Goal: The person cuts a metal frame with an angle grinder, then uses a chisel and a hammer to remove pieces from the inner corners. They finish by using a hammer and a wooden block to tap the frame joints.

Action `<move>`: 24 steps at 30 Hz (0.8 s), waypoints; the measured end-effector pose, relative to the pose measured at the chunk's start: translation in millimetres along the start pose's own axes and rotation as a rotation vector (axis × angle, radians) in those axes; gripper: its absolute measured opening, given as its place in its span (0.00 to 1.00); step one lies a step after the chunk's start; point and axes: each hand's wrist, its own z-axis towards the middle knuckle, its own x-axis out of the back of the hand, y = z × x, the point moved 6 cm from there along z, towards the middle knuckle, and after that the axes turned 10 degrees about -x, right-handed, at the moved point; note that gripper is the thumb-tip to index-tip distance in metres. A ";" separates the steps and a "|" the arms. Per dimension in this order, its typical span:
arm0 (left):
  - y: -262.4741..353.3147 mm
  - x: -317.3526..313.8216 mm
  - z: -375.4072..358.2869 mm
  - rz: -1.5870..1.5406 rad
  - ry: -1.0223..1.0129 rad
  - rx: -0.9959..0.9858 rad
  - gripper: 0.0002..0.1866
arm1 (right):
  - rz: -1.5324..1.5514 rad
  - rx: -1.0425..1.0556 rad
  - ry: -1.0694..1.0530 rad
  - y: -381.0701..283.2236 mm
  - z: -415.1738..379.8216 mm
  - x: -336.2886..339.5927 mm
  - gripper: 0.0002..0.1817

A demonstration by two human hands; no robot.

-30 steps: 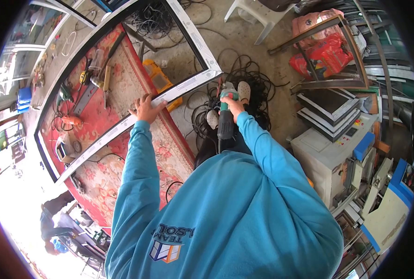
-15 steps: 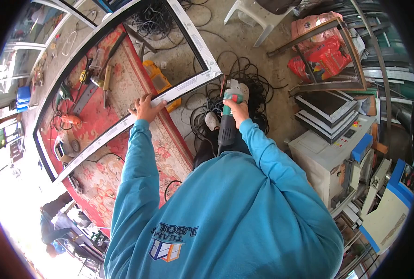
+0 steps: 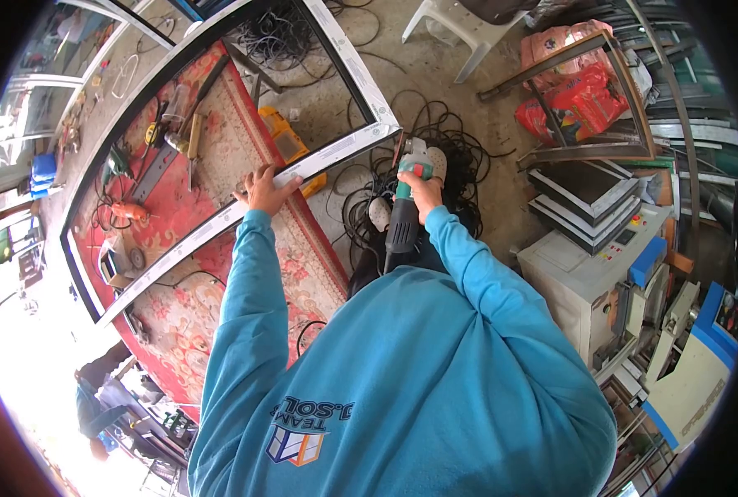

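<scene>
Grinder (image 3: 404, 195) is sitting in the right hand (image 3: 421, 189), fingers wrapped tight around its body, its head hovering just beside the metal frame's (image 3: 220, 224) near corner, above tangled black cables (image 3: 456, 157). Left hand (image 3: 263, 190) is pressing flat, fingers spread, on the frame's rail over the red carpet's (image 3: 220, 149) edge.

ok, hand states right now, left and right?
Left hand: pressed flat on the metal frame, fingers spread, not gripping.
Right hand: closed around the angle grinder.
</scene>
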 end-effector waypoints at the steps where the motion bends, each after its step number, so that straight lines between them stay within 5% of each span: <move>1: -0.4 -0.5 0.1 0.004 0.000 -0.002 0.47 | 0.021 -0.011 -0.015 -2.7 -5.5 -2.7 0.32; 16: -1.3 -1.7 1.8 0.010 0.007 0.001 0.48 | 0.075 -0.009 -0.070 -8.2 -11.3 -10.2 0.21; 24: -0.1 -1.0 1.3 0.015 0.004 0.004 0.47 | 0.097 -0.064 -0.100 -10.5 -17.4 -13.9 0.24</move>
